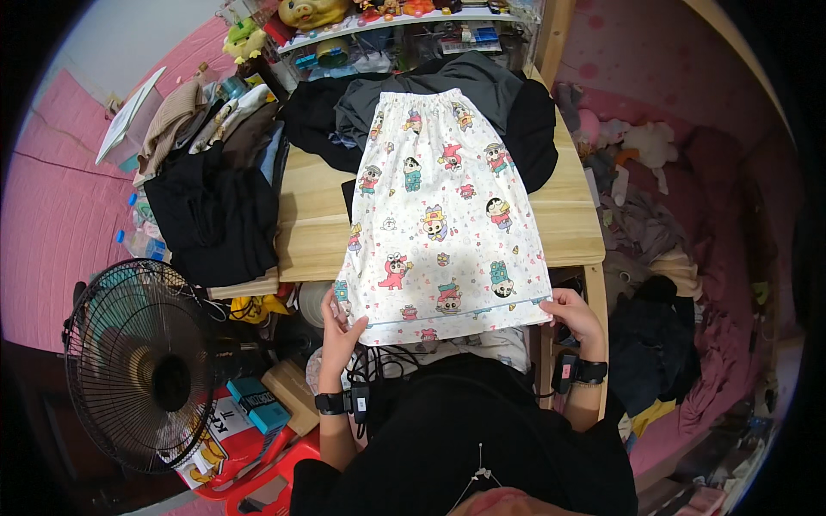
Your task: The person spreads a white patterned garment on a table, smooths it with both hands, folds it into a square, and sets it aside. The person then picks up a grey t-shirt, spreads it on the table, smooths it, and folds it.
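White cartoon-print fabric shorts or pyjama trousers (439, 219), gathered at an elastic waistband, lie spread with the waistband at the far end. Their hem hangs past the front edge of the wooden table (314, 213). At the hem's left corner, my left hand (339, 329) pinches the cloth between thumb and fingers. The right corner is gripped by my right hand (574, 313) in the same way. Under the waistband end lie a dark grey garment (481, 80) and a black garment (316, 119).
On the table's left stands a pile of clothes topped by black folded trousers (219, 219). A black fan (145, 367) stands at the left, near a red plastic stool (274, 480). Behind the table is a shelf (400, 20) with figurines. Clothes and plush toys (648, 142) cover a bed at right.
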The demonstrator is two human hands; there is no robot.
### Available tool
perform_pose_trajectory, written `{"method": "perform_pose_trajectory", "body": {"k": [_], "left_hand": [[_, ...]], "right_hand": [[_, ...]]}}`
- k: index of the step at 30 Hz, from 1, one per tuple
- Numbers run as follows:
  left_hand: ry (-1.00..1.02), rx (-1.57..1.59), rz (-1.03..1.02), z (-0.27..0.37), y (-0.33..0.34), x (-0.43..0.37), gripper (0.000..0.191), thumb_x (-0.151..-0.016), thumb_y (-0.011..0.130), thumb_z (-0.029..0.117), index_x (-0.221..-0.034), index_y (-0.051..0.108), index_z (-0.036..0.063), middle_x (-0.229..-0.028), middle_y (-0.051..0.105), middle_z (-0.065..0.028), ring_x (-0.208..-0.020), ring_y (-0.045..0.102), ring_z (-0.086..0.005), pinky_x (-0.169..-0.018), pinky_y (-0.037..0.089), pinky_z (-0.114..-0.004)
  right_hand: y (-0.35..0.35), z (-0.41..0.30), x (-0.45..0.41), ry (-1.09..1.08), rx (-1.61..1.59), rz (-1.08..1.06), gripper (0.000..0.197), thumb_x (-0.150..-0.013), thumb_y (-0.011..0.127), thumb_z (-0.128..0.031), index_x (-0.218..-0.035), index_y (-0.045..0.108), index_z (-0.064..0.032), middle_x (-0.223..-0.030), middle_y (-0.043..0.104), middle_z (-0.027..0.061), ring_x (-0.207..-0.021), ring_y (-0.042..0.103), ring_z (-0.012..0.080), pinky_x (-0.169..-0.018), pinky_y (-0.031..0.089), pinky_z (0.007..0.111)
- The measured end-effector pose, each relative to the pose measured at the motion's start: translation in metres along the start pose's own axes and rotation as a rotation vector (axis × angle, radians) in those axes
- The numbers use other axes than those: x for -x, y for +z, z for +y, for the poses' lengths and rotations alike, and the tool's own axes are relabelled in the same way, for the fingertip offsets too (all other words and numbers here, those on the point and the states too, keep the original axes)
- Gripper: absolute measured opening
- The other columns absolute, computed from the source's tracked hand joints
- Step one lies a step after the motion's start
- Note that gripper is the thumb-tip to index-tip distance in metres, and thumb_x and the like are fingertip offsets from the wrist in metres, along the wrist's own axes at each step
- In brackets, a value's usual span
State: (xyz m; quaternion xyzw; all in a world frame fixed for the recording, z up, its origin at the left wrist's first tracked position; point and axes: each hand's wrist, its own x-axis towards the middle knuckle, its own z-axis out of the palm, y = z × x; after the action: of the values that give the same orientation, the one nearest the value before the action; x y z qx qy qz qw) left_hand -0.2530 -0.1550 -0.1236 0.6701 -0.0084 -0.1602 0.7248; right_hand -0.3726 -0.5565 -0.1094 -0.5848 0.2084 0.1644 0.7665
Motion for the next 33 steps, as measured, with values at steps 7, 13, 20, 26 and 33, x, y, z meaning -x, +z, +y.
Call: {"method": "perform_pose_trajectory", "body": {"k": [7,13,20,26,33], "left_hand": [[-0.01,-0.264,-0.102,0.0,0.001,0.0,0.074,-0.078,0.059,-0.002,-0.141,0.023,0.0119,-0.122,0.048,-0.0043,-0.074,0.039,-0.007,-0.059,0.033,-0.018],[0.02,-0.508,-0.133,-0.004,0.005,-0.003,0.035,-0.081,0.052,-0.003,-0.115,0.058,0.0059,-0.092,0.058,0.0036,-0.061,0.031,-0.005,-0.055,0.031,-0.019],[-0.027,-0.334,-0.043,-0.041,-0.006,-0.014,0.019,-0.079,0.053,-0.007,-0.093,0.058,0.006,-0.068,0.041,0.0081,-0.056,0.034,-0.0007,-0.049,0.026,-0.017],[0.145,-0.789,0.101,0.034,-0.008,-0.015,0.014,-0.077,0.052,-0.004,-0.089,0.058,-0.0001,-0.084,0.061,-0.0132,-0.074,0.057,-0.0204,-0.067,0.045,-0.031],[0.513,-1.001,-0.066,0.041,0.069,-0.081,0.047,-0.082,0.057,0.022,-0.124,0.047,0.0024,-0.135,0.037,-0.0211,-0.128,0.031,-0.0366,-0.106,0.023,-0.042]], "right_hand": [[0.006,0.005,-0.009,-0.086,0.103,0.113,0.015,-0.083,0.061,-0.013,-0.092,0.052,-0.0045,-0.075,0.06,-0.0014,-0.063,0.051,0.0028,-0.054,0.041,0.018],[0.01,0.031,-0.025,-0.167,0.199,0.207,0.016,-0.082,0.062,-0.011,-0.09,0.051,-0.0038,-0.072,0.055,-0.0024,-0.063,0.046,0.0034,-0.057,0.038,0.018],[0.004,0.053,-0.041,-0.303,0.002,0.311,0.019,-0.082,0.057,-0.005,-0.099,0.057,0.0037,-0.085,0.061,0.0031,-0.076,0.053,0.0082,-0.069,0.043,0.022],[0.016,-0.001,-0.016,-0.286,0.759,0.729,0.01,-0.082,0.054,-0.008,-0.083,0.056,0.0026,-0.079,0.059,0.0153,-0.073,0.057,0.0292,-0.067,0.044,0.035],[0.08,-0.054,-0.089,-0.797,1.201,0.633,0.035,-0.086,0.049,-0.019,-0.116,0.047,-0.0014,-0.127,0.045,0.0159,-0.12,0.039,0.0329,-0.098,0.03,0.046]]}}
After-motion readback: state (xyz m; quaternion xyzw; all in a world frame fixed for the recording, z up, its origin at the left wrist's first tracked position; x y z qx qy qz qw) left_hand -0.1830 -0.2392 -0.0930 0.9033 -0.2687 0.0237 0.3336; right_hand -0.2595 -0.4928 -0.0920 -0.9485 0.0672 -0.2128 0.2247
